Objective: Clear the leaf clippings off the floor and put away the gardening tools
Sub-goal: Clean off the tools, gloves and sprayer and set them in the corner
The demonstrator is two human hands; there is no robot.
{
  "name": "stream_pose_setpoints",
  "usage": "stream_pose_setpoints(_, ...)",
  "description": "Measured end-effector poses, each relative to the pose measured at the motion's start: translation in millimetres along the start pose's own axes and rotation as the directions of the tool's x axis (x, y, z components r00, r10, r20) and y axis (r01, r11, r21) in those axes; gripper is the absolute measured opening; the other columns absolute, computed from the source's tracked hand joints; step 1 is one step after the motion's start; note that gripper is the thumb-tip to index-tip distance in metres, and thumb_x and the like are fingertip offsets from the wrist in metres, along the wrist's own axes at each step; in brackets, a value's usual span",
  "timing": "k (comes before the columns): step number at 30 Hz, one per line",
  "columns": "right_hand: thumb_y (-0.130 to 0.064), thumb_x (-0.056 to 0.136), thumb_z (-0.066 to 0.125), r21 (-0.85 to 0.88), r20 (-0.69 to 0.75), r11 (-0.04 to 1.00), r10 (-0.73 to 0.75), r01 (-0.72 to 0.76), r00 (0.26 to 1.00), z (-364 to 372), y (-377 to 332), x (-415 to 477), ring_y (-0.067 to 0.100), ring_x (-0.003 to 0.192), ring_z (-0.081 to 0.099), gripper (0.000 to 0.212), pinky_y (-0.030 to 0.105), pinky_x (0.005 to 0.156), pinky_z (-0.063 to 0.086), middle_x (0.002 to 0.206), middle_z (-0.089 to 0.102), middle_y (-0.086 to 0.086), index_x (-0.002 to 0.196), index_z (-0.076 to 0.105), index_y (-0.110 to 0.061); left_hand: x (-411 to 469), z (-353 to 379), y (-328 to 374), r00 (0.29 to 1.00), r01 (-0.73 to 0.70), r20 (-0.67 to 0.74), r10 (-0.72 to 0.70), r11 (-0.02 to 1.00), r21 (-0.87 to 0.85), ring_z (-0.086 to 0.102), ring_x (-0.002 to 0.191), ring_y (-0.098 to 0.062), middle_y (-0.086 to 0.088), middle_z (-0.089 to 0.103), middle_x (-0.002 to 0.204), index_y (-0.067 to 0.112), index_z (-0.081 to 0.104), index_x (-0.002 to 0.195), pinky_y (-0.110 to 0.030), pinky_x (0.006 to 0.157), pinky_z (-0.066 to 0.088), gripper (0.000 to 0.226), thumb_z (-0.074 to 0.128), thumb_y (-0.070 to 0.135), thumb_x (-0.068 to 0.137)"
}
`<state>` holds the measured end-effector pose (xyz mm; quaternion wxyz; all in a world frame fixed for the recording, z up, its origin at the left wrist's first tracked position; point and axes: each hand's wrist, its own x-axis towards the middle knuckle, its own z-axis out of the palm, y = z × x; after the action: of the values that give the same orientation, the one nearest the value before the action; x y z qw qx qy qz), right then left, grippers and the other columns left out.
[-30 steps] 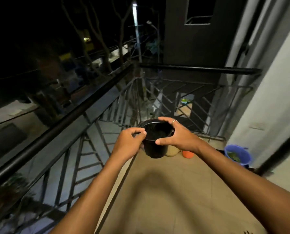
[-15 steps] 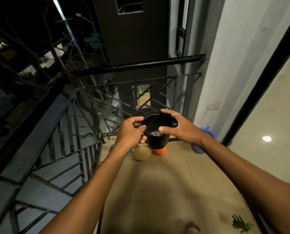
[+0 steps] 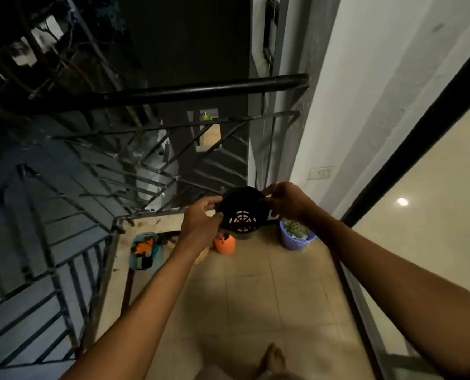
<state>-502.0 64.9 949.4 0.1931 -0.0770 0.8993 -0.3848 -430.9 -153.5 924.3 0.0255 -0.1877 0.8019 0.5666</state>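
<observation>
Since half a second ago the black plastic pot (image 3: pixel 240 212) has been tipped more toward the camera, so its slotted base shows plainly. The view has also dropped enough to bring in the far corner of the balcony.

Both hands hold the pot in the air above the far end of the tiled floor (image 3: pixel 255 297). The left hand (image 3: pixel 201 220) has its grip closed on the left side of the rim, thumb and fingers curled round it. The right hand (image 3: pixel 288 201) pinches the right side the same way.

The leaf clippings (image 3: pixel 294 229) sit in a blue bucket (image 3: pixel 297 242) on the floor by the white wall, below the right wrist. A teal basket (image 3: pixel 143 252) stands in the corner against the railing (image 3: pixel 173 91) with orange-handled stuff in it, too blurry to make out. A small orange pot (image 3: pixel 224 244) stands on the floor between the basket and the bucket. A bare foot (image 3: pixel 272 357) pokes in at the bottom edge.
</observation>
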Motion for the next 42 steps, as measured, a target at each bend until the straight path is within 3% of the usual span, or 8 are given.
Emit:
stream_pose_setpoints(4, -0.022, 0.094, 0.070, -0.076, 0.040, 0.997, 0.012, -0.008, 0.999, -5.8, 21.8, 61.7, 0.029, 0.088, 0.073, 0.020, 0.048, 0.084, 0.059, 0.100, 0.075, 0.011, 0.111, 0.074, -0.011, 54.6, 29.1, -15.7, 0.997, 0.075, -0.009, -0.076, 0.997, -0.020, 0.071, 0.077, -0.012, 0.003, 0.062, 0.125, 0.020, 0.064, 0.133, -0.033, 0.053, 0.061, 0.043, 0.064, -0.001, 0.095)
stream_pose_setpoints(8, -0.021, 0.096, 0.066, -0.135, 0.086, 0.990, 0.048, -0.036, 0.995, 5.1, 49.8, 129.3, 0.031, 0.101, 0.070, 0.026, 0.047, 0.093, 0.055, 0.113, 0.073, 0.015, 0.120, 0.072, -0.011, 119.1, 56.3, -39.0, 0.988, 0.152, 0.017, -0.152, 0.988, -0.014, 0.067, 0.103, -0.019, -0.001, 0.065, 0.126, 0.015, 0.064, 0.130, -0.049, 0.082, 0.062, 0.040, 0.067, 0.001, 0.093)
stream_pose_setpoints(15, -0.023, 0.100, 0.060, -0.215, 0.135, 0.968, 0.161, -0.129, 0.978, 61.1, 151.9, 280.8, 0.017, 0.095, 0.065, 0.027, 0.025, 0.078, 0.043, 0.114, 0.072, 0.007, 0.123, 0.069, -0.013, 258.3, 131.7, -137.7, 0.949, 0.316, 0.026, -0.315, 0.947, -0.059, 0.071, 0.087, -0.021, 0.004, 0.063, 0.122, 0.018, 0.058, 0.133, -0.031, 0.053, 0.061, 0.037, 0.064, 0.009, 0.098)
stream_pose_setpoints(19, -0.021, 0.097, 0.060, -0.261, 0.164, 0.956, 0.182, -0.136, 0.969, 146.0, 264.1, 373.0, 0.024, 0.099, 0.068, 0.024, 0.033, 0.076, 0.050, 0.106, 0.071, 0.007, 0.113, 0.069, -0.007, 321.8, 209.2, -253.1, 0.935, 0.354, 0.019, -0.354, 0.935, -0.022, 0.066, 0.115, -0.025, 0.004, 0.060, 0.137, 0.030, 0.052, 0.141, -0.047, 0.093, 0.059, 0.055, 0.066, 0.029, 0.087)
stream_pose_setpoints(22, -0.046, 0.089, 0.053, -0.222, 0.167, 0.954, 0.239, -0.200, 0.957, 231.4, 373.2, 428.8, 0.025, 0.107, 0.066, 0.047, 0.041, 0.090, 0.056, 0.117, 0.066, 0.010, 0.126, 0.064, -0.018, 353.3, 273.1, -338.8, 0.900, 0.432, 0.062, -0.431, 0.902, -0.003, 0.052, 0.131, -0.014, 0.007, 0.053, 0.145, 0.027, 0.042, 0.152, -0.009, 0.094, 0.041, 0.064, 0.066, 0.021, 0.093)
stream_pose_setpoints(24, -0.027, 0.093, 0.058, -0.245, 0.177, 0.942, 0.275, -0.229, 0.945, 276.1, 414.8, 454.5, 0.034, 0.118, 0.058, 0.044, 0.044, 0.099, 0.050, 0.126, 0.060, 0.020, 0.132, 0.058, -0.006, 372.3, 312.9, -398.3, 0.882, 0.465, 0.102, -0.461, 0.885, -0.015, 0.048, 0.127, -0.005, 0.009, 0.049, 0.145, 0.026, 0.033, 0.157, 0.003, 0.081, 0.035, 0.073, 0.067, 0.016, 0.094)
stream_pose_setpoints(30, -0.013, 0.095, 0.059, -0.278, 0.203, 0.929, 0.305, -0.244, 0.931, 367.4, 510.8, 508.9, 0.036, 0.131, 0.049, 0.058, 0.034, 0.106, 0.040, 0.146, 0.045, 0.020, 0.150, 0.041, -0.008, 406.6, 384.2, -531.0, 0.847, 0.524, 0.124, -0.518, 0.852, -0.018, 0.049, 0.138, -0.015, 0.006, 0.044, 0.156, 0.036, 0.019, 0.159, -0.043, 0.111, 0.046, 0.085, 0.068, 0.018, 0.093)
stream_pose_setpoints(42, -0.006, 0.095, 0.051, -0.172, 0.208, 0.968, 0.219, -0.185, 0.953, 434.7, 560.9, 541.3, 0.030, 0.135, 0.048, 0.055, 0.038, 0.109, 0.045, 0.145, 0.050, 0.014, 0.149, 0.043, -0.014, 435.4, 397.6, -613.4, 0.829, 0.532, 0.138, -0.542, 0.840, 0.104, 0.028, 0.152, -0.019, 0.002, 0.010, 0.171, 0.029, -0.006, 0.163, -0.032, 0.116, 0.031, 0.097, 0.064, 0.016, 0.098)
